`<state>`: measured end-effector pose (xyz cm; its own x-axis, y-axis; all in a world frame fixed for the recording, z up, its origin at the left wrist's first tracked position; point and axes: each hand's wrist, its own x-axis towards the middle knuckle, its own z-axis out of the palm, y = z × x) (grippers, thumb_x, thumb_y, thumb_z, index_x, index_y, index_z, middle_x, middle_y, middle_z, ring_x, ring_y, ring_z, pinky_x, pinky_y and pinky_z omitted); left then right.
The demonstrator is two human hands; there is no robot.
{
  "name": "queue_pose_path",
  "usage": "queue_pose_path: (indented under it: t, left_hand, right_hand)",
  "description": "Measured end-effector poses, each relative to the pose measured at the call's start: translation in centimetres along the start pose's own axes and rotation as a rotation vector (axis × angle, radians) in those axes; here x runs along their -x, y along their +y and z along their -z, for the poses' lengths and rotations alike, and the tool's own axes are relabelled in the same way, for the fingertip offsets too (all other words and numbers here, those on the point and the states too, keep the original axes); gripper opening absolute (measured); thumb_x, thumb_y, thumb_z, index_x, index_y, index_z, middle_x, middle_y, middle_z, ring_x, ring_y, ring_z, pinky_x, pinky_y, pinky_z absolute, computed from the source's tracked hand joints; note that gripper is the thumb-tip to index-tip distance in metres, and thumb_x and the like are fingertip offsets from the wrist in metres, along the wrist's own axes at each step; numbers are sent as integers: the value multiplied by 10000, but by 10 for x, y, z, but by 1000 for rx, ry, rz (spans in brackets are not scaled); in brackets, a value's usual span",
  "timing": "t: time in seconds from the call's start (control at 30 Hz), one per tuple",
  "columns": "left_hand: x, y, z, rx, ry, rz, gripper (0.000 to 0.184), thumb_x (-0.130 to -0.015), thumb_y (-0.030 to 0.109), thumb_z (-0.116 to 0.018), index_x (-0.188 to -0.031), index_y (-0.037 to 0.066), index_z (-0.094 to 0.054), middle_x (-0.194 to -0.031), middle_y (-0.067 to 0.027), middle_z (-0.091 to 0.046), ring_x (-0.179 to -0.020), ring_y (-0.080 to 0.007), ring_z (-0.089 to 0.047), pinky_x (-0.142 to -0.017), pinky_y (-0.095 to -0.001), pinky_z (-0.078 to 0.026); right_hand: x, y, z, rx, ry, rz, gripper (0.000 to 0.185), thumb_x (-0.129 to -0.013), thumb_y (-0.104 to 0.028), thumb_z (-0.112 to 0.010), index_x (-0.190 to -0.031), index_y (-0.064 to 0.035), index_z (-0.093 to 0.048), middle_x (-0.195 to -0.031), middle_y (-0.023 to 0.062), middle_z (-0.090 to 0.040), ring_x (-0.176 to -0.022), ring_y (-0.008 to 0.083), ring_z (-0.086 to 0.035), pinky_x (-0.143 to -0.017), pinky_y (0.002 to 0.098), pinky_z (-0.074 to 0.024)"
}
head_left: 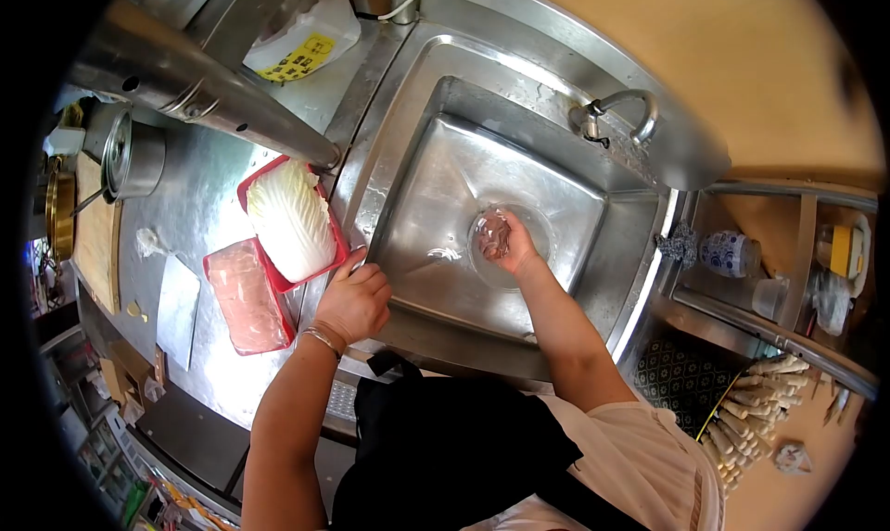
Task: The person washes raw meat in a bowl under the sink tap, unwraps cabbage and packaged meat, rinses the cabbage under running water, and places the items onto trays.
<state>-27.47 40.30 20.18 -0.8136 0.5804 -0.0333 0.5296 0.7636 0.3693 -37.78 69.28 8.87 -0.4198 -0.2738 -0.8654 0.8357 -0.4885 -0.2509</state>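
My right hand (517,246) reaches down into the steel sink (436,170), its fingers curled round a wet, reddish-brown lump (491,234) whose kind I cannot make out. Around the lump is a faint circular outline near the sink's floor. At the sink's left rim, my left hand (354,301) is closed with fingers bent; a small shiny edge shows by the thumb, but what it grips is hidden. Just beyond that hand lies a napa cabbage (289,221) in a red tray (341,244). Beside it sits a red tray of pale pink meat (246,299).
A curved faucet (640,114) stands at the sink's far right corner. A thick metal post (232,105) crosses above the counter on the left. A cleaver (178,309), a steel pot (139,160) and a wooden board (97,225) are farther left.
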Motion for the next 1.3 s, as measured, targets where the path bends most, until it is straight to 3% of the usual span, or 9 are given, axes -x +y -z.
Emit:
queue_pose_path:
  t: [0.3,0.57,0.77,0.83,0.9,1.03,1.17,1.23,1.3]
  left_hand:
    - [-1,1,2,-7,4,-10,176,-607,176,-643,-750,87,-590,-830,-31,-560,-974,-194,-519,-1039,-467,-283]
    - [-3,3,4,-28,43,-35,126,-639,197,-627,-706,103,-577,-792,-29,-544,-947,-191,-517,-1058,-438,-266]
    - [-1,7,0,-141,-25,-62,166,-625,171,-632,-765,96,-583,-837,-41,-553,-957,-215,-517,-1045,-455,-276]
    - [-9,24,-6,-73,128,26,269,-599,105,-613,-867,91,-600,-941,-59,-569,-1000,-244,-514,-1019,-515,-281]
    - [-28,54,-9,-146,168,-58,374,-615,105,-649,-984,83,-590,-1031,-77,-560,-1044,-259,-498,-1020,-490,-295]
    - [-82,87,-61,70,-37,-221,441,-659,163,-707,-1067,71,-567,-1124,-98,-544,-1098,-268,-478,-1012,-435,-325]
    - [-127,93,-107,-42,-112,-224,344,-718,163,-659,-1040,63,-597,-1047,-106,-594,-1038,-260,-539,-976,-405,-369]
    - [-140,85,-116,-147,-502,-87,207,-770,214,-589,-894,56,-637,-913,-126,-638,-949,-277,-598,-892,-399,-424]
    - [-141,78,-115,-104,-455,-56,201,-795,233,-562,-847,55,-641,-882,-130,-645,-902,-281,-613,-855,-394,-445]
  right_hand:
    - [4,7,5,284,-141,205,118,-814,-170,-605,-893,-88,-575,-765,50,-593,-594,147,-562,-359,248,-379]
    - [99,-10,19,80,-377,368,136,-826,-68,-545,-921,19,-587,-767,85,-567,-735,145,-547,-739,290,-465]
    - [186,1,44,167,-218,437,149,-847,-75,-568,-941,41,-578,-729,65,-544,-675,130,-524,-686,277,-467]
    - [198,16,57,109,-184,490,163,-852,-87,-581,-954,41,-573,-714,52,-538,-656,125,-519,-659,263,-463]
    - [205,34,74,109,-108,441,167,-864,-100,-571,-972,27,-580,-707,36,-538,-633,107,-496,-509,205,-394]
    - [214,64,93,139,25,428,147,-871,-106,-579,-973,-5,-609,-704,11,-550,-540,66,-474,-452,177,-368]
    - [221,92,105,290,71,494,87,-879,-63,-549,-944,-35,-599,-691,-16,-542,-501,38,-437,-419,188,-315]
    - [222,105,110,273,83,514,78,-877,-54,-544,-935,-35,-594,-682,-20,-536,-500,37,-432,-416,192,-305]
    - [217,106,112,237,92,544,71,-876,-44,-539,-927,-36,-588,-673,-25,-530,-498,35,-427,-413,195,-295]
